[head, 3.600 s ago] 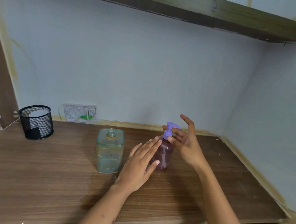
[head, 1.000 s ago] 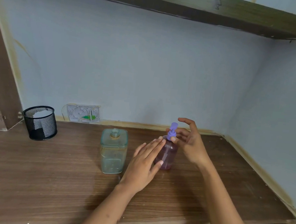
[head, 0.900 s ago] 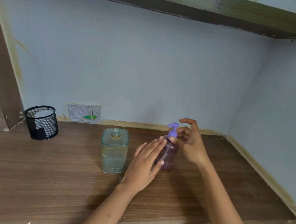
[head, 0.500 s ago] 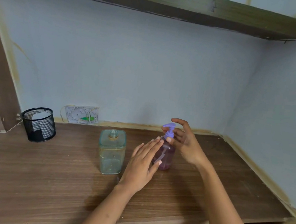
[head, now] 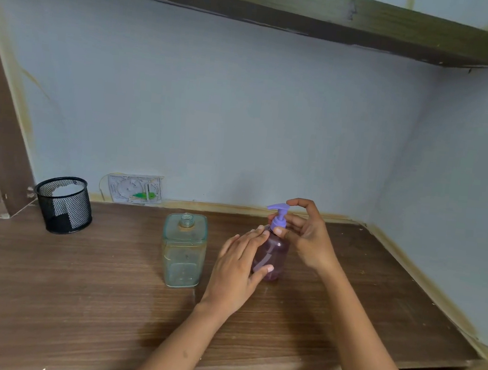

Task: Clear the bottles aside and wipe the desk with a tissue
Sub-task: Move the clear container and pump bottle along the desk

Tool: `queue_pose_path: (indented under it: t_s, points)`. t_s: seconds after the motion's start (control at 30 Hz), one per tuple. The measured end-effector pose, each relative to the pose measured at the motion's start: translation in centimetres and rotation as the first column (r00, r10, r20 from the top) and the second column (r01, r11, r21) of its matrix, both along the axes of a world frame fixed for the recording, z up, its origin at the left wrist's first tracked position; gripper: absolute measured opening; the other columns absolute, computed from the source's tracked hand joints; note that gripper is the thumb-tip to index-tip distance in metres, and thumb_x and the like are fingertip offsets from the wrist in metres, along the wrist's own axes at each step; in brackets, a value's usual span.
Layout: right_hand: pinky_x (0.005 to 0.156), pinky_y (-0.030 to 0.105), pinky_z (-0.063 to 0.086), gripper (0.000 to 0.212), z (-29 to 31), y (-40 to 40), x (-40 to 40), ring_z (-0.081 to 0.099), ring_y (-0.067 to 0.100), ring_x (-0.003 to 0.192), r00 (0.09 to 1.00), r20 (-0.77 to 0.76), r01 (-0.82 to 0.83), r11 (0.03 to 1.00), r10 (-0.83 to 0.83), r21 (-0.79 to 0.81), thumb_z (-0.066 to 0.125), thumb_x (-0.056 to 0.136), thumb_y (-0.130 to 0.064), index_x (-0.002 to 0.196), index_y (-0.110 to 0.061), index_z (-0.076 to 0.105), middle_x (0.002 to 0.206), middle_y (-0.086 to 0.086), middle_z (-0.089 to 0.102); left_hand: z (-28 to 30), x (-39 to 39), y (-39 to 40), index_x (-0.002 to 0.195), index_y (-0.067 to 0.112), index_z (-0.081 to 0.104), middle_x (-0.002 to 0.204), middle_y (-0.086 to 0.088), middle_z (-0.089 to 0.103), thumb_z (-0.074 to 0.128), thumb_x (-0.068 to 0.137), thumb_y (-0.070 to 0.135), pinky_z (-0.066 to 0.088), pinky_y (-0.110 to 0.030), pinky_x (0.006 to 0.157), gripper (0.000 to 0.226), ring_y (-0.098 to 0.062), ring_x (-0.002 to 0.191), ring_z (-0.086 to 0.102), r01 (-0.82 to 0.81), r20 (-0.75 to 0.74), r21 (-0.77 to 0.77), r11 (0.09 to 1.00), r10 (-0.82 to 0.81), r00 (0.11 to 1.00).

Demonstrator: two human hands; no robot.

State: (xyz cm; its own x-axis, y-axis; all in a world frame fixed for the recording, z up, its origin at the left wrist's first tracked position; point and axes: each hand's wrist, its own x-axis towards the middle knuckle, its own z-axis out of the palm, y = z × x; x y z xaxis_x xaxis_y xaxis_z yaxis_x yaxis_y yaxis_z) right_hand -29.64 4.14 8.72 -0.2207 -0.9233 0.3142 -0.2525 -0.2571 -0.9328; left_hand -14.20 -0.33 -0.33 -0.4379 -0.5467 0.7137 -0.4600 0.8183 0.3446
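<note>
Your left hand (head: 236, 269) lies flat and open-fingered against the near side of the translucent purple plastic pump bottle (head: 272, 254), thumb touching its lower body. Your right hand (head: 306, 238) is pinched on the bottle's lilac pump collar, forefinger arched over the nozzle. The bottle stands upright at mid-desk, just right of the uncapped square clear-green bottle (head: 183, 249).

Judgement: the purple bottle looks nearly empty, so light and easily tipped; its smooth round wall may slip. Take it around the body, not by the pump head, which can depress or turn. The square bottle looks rigid; glass or plastic cannot be told. Grip its flat sides and keep it upright, since the neck is open.

The brown wood-grain laminate desk (head: 78, 288) is smooth and matte. A black wire-mesh cup (head: 63, 204) stands far left. No tissue is in view.
</note>
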Motion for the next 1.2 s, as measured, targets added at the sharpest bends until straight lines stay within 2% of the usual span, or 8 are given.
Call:
queue_pose_path:
  t_s: [0.2,0.5,0.67,0.73,0.87,0.93,1.07,1.2]
  points:
    - [0.085,0.033,0.056,0.051,0.1,0.0,0.0,0.071,0.019,0.097,1.000,0.010,0.028,1.000,-0.028,0.003,0.070,0.079,0.005,0.119,-0.009,0.042,0.096,0.010,0.075,0.3,-0.6,-0.1,0.134,0.018,0.047,0.140,0.001,0.052,0.072,0.081,0.036,0.034,-0.032,0.112,0.061,-0.008,0.128,0.038,0.006,-0.069,-0.004,1.000,-0.007,0.998]
    - [0.084,0.042,0.056,0.044,-0.5,-0.3,0.5,0.073,0.024,0.087,0.988,0.006,0.151,0.988,-0.151,-0.037,0.072,0.077,0.008,0.096,-0.016,0.040,0.093,0.013,0.075,0.1,-1.0,-0.5,0.126,0.014,0.048,0.131,-0.004,0.056,0.074,0.078,0.027,0.026,-0.024,0.111,0.056,-0.014,0.122,0.044,0.038,-0.102,-0.036,0.999,-0.041,0.994]
    - [0.071,0.024,0.057,0.042,-0.9,0.3,1.9,0.072,0.013,0.090,0.958,-0.002,0.285,0.955,-0.286,-0.083,0.070,0.079,0.007,0.085,-0.019,0.038,0.087,0.008,0.074,0.0,-1.0,-0.5,0.129,0.013,0.045,0.133,-0.005,0.055,0.071,0.079,0.026,0.033,-0.037,0.109,0.058,-0.018,0.123,0.049,0.038,-0.057,-0.042,0.998,-0.040,0.998]
    - [0.067,0.018,0.055,0.039,-0.9,0.7,2.4,0.071,0.005,0.090,0.943,-0.016,0.330,0.938,-0.334,-0.101,0.072,0.078,0.004,0.087,-0.017,0.040,0.082,0.003,0.074,-0.2,-0.7,-0.3,0.134,0.014,0.041,0.139,-0.003,0.052,0.069,0.081,0.026,0.030,-0.036,0.112,0.061,-0.015,0.126,0.048,0.033,-0.033,-0.038,0.999,-0.034,0.999]
    - [0.062,0.009,0.050,0.042,-0.4,1.9,2.6,0.068,-0.007,0.075,0.925,-0.052,0.366,0.920,-0.376,-0.137,0.077,0.075,-0.001,0.099,-0.014,0.044,0.077,-0.010,0.071,0.0,-0.3,0.0,0.147,0.021,0.026,0.154,0.006,0.034,0.056,0.092,0.035,0.018,-0.029,0.118,0.065,-0.003,0.139,0.033,0.051,0.048,-0.016,0.999,-0.050,0.998]
    - [0.063,0.006,0.049,0.046,-0.2,2.5,2.3,0.066,-0.011,0.076,0.903,-0.074,0.410,0.900,-0.424,-0.145,0.079,0.073,-0.002,0.102,-0.018,0.046,0.078,-0.012,0.069,0.1,-0.4,0.1,0.150,0.024,0.021,0.153,0.007,0.036,0.051,0.094,0.040,0.018,-0.030,0.117,0.065,-0.002,0.138,0.033,0.058,0.089,-0.020,0.998,-0.056,0.994]
    - [0.075,0.003,0.049,0.050,-0.3,3.5,1.1,0.066,-0.004,0.091,0.846,-0.094,0.507,0.846,-0.525,-0.167,0.081,0.072,-0.006,0.102,-0.029,0.049,0.091,-0.007,0.071,-0.2,-0.5,-0.2,0.147,0.023,0.032,0.144,0.006,0.048,0.047,0.096,0.044,0.019,-0.029,0.115,0.058,-0.004,0.136,0.036,0.054,0.092,-0.013,0.998,-0.052,0.994]
    - [0.080,0.008,0.049,0.049,-0.6,4.4,0.0,0.066,-0.006,0.090,0.818,-0.133,0.529,0.823,-0.560,-0.206,0.080,0.073,-0.004,0.104,-0.031,0.053,0.092,-0.013,0.070,-0.7,-0.6,-0.7,0.139,0.026,0.044,0.139,0.009,0.054,0.042,0.097,0.044,0.017,-0.026,0.114,0.046,-0.003,0.137,0.035,0.040,0.082,-0.006,0.999,-0.039,0.996]
